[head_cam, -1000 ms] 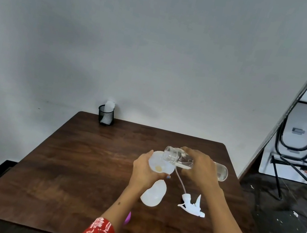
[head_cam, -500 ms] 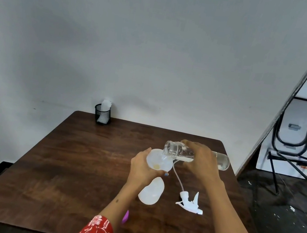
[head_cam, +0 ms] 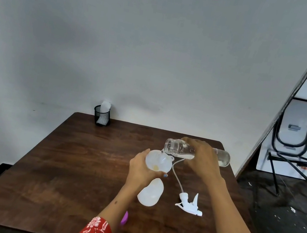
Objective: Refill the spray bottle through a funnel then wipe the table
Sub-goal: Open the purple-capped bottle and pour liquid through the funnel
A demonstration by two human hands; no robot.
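Over the middle of the dark wooden table [head_cam: 62,162] I've got both hands busy. My left hand [head_cam: 139,172] is wrapped around the neck of the white spray bottle [head_cam: 150,195], which stands on the table right under that hand, with the white funnel [head_cam: 158,161] sitting in its mouth. Fingers are curled round the spot where funnel meets bottle, and one blue-painted nail pokes out on the right side

My right hand [head_cam: 201,161] grips a clear water bottle [head_cam: 179,151] from above, tipped almost flat with its open mouth pointing left, right at the funnel's upper rim. Looks like a thin trickle is going from the mouth into the funnel, but it's small, so I can't say for sure

Just right of the spray bottle, the white trigger head [head_cam: 189,205] lies loose on the table with its thin dip tube [head_cam: 176,179] curving up toward the funnel. It sits between my two forearms, touching neither hand

Far back on the table's left side there's a black mesh cup [head_cam: 102,115] with something white in it. A bit of purple [head_cam: 124,218] peeks out by my left forearm, can't tell what it is. Off to the right, a black metal-framed chair [head_cam: 295,145] on the floor
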